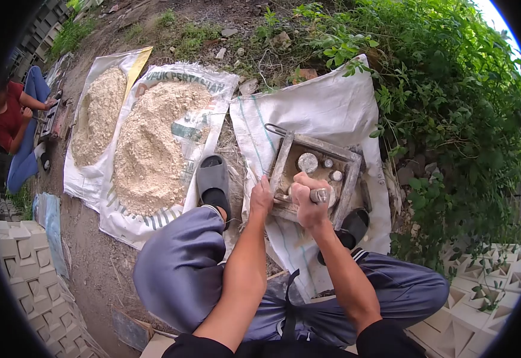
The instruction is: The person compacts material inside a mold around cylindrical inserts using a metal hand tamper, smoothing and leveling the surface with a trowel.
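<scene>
Right hand (308, 201) clenching handle (320, 195) | left hand (261, 197) at frame (326, 147), grip unclear | powder heap (150, 152) left, greenery (445, 113) right

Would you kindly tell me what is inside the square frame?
Inside the frame, sandy powder and several pale round pieces show; whatever lies beneath the right hand is hidden.

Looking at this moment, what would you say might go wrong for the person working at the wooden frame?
The tool handle in the right hand might slip and strike the left hand, which is at the near left side of the wooden frame.

A stray stroke might also knock the round pale pieces inside out of place.

The right shoe, close beside the frame, might nudge it.
</scene>
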